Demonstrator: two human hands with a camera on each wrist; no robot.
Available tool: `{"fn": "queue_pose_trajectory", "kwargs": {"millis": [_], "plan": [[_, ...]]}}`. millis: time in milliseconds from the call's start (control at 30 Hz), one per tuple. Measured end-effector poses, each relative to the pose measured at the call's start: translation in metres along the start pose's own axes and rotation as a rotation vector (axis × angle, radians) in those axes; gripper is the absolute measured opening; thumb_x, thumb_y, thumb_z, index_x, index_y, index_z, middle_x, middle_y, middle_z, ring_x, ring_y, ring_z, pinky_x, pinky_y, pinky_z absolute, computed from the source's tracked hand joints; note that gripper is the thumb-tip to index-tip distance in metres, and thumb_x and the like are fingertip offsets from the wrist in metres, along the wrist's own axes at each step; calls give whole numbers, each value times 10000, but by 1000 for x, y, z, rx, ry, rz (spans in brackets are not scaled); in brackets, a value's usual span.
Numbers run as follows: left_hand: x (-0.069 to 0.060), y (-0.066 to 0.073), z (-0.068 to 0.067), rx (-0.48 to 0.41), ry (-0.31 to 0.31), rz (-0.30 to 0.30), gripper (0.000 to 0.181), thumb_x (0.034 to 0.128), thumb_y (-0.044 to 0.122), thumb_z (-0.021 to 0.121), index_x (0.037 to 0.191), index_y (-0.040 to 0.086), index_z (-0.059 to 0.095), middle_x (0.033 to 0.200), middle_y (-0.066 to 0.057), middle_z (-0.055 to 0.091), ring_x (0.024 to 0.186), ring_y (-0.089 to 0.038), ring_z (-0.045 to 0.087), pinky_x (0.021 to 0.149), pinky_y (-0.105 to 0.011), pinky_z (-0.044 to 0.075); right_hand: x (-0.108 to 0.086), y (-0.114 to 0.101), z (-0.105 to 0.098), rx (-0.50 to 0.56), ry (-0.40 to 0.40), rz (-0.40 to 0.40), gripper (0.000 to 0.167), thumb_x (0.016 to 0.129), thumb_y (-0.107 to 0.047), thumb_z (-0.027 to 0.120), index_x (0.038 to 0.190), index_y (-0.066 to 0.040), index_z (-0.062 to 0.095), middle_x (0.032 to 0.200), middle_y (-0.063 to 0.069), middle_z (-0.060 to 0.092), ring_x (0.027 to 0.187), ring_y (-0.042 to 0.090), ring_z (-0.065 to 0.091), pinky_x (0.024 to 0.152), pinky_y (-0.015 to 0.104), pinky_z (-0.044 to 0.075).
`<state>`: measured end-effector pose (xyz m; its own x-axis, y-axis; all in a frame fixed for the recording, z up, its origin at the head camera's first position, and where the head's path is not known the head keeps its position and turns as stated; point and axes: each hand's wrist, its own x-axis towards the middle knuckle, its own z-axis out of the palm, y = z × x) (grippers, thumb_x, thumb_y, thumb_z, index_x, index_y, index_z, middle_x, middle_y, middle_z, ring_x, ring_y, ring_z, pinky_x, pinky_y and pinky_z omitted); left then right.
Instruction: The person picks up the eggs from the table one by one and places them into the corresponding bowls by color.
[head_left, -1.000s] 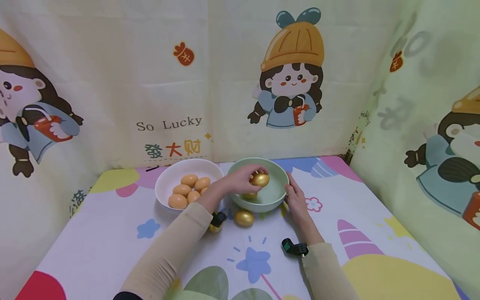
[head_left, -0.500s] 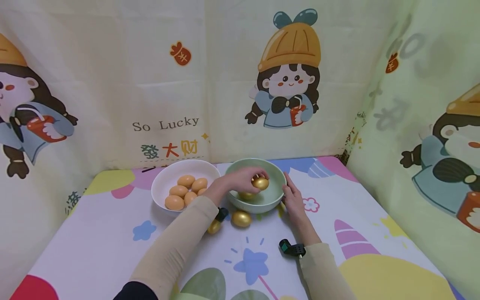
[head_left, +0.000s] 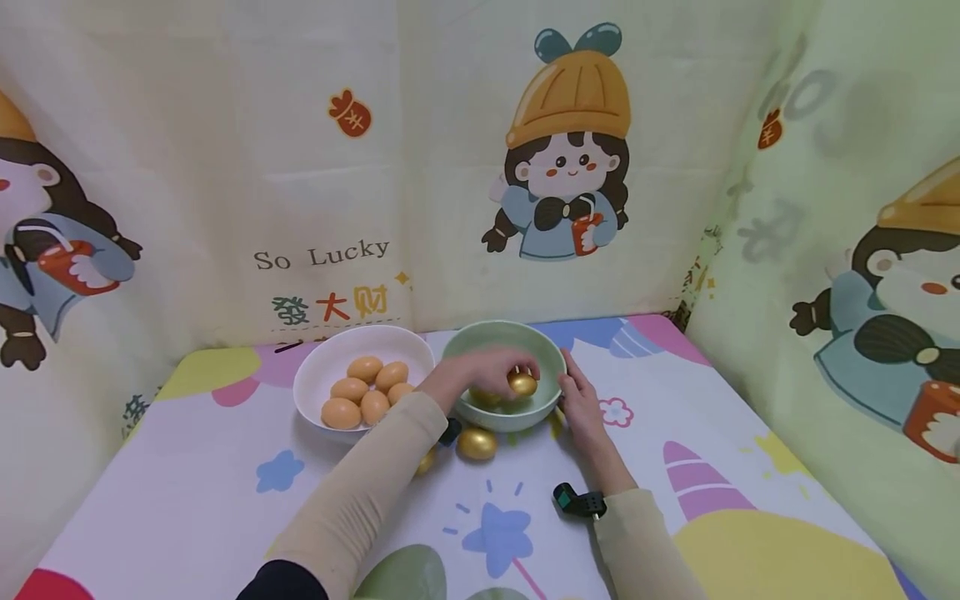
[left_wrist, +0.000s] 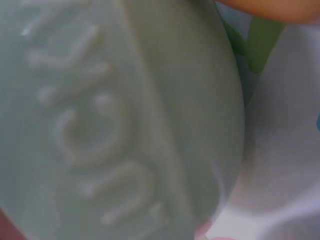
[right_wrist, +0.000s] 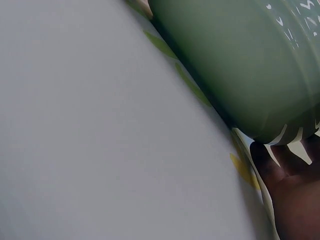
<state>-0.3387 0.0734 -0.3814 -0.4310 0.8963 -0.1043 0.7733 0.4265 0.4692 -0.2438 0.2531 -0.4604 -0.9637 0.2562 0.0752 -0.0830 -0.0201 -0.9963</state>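
Note:
In the head view, my left hand (head_left: 491, 368) reaches down inside the green bowl (head_left: 551, 350) and pinches a golden egg (head_left: 522, 384) low in it. Another golden egg (head_left: 483, 397) in the bowl is partly covered by that hand. My right hand (head_left: 583, 404) rests against the bowl's right side, with fingertips touching its outer wall (right_wrist: 240, 75) in the right wrist view. On the table in front stands a golden egg (head_left: 477, 444); one more golden egg (head_left: 426, 461) is half hidden by my left forearm. Raised letters on the bowl (left_wrist: 95, 135) fill the left wrist view.
A white bowl (head_left: 307, 392) with several brown eggs (head_left: 349, 389) stands close on the left of the green one, partly behind my left forearm. A patterned cloth (head_left: 187, 467) covers the table. Printed curtains (head_left: 442, 167) hang behind and at the right.
My left hand has lowered the golden egg deeper into the green bowl. My right hand stays at the bowl's side. The whole head view has shifted slightly.

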Motion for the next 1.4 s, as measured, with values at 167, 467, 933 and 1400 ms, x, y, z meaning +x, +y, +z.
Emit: {"fn": "queue_pose_trajectory", "kwargs": {"millis": [167,467,933,1400], "plan": [[0,0,3,5,-43,-9,449,850,-22,714,1249,169,635,1209,-11,614,1110,-155,546,991,-280,422,-1,2,2,5,4,5,536,1064,-180,397,1595,-196,323,1638,28,264,1379,240,401,1078,335,408],[1,-4,10,-50,-75,-44,463,857,-17,726,1249,211,636,1200,54,612,1071,-120,534,976,-269,430,1,2,2,17,-15,-12,533,1078,-184,394,1602,-163,297,1645,17,246,1428,261,345,1124,438,345],[-18,-2,2,-89,13,5,479,884,-7,695,1338,100,591,1300,-42,600,1196,-206,541,1013,-291,431,1,1,0,-4,-18,-13,539,1072,-165,381,1604,-160,291,1646,57,240,1415,275,365,1109,431,363],[-75,17,-18,-116,222,163,418,917,49,664,1324,8,577,1295,-103,605,1201,-293,560,1013,-378,465,1,0,-3,-5,-44,18,541,1085,-207,363,1615,-209,256,1659,4,199,1450,254,315,1124,423,341]]}}
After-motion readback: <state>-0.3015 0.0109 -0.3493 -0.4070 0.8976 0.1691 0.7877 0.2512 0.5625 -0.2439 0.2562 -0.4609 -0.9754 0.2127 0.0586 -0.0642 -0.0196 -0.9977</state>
